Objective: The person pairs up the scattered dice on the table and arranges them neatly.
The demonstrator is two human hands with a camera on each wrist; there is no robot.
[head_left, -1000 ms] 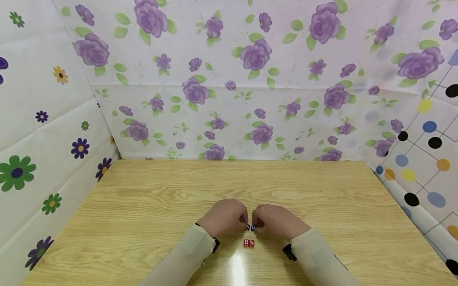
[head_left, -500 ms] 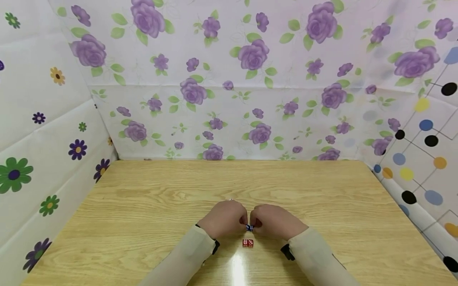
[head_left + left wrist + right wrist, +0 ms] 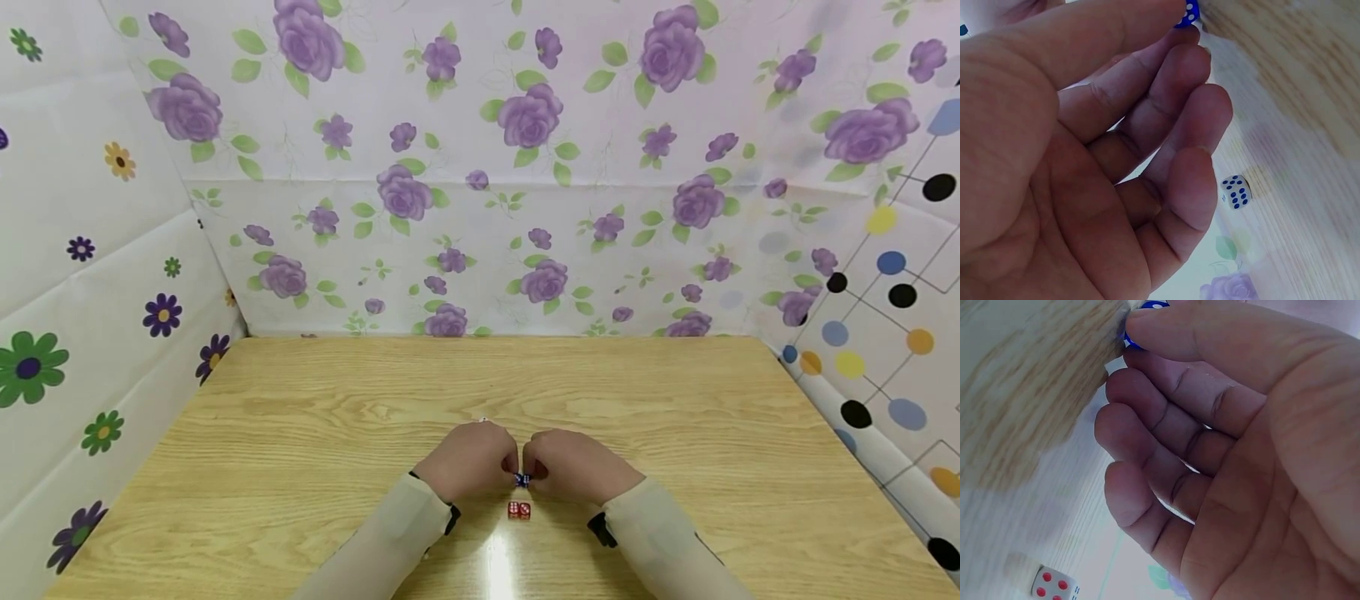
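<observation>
My left hand [image 3: 474, 458] pinches a blue die [image 3: 518, 480] with white dots between thumb and finger. Facing it, my right hand [image 3: 579, 463] pinches a second blue die [image 3: 1137, 339], largely covered by the thumb in the right wrist view. The two blue dice sit side by side on the table and appear to touch. Just nearer to me lie two red dice, the left one [image 3: 513, 510] against the right one [image 3: 525, 511]. In the left wrist view, the remaining fingers are loosely curled beside a white die [image 3: 1236, 192] with blue dots.
A white die [image 3: 1054, 585] with red dots shows in the right wrist view. Behind my left hand, a small part of a white die [image 3: 483, 419] peeks out. The wooden table [image 3: 315, 400] meets a flowered cloth [image 3: 480, 250] at its back edge.
My right hand has moved slightly left, closing the gap between the two blue dice. A bit of white die has come into view behind my left hand. The red dice stay put.
</observation>
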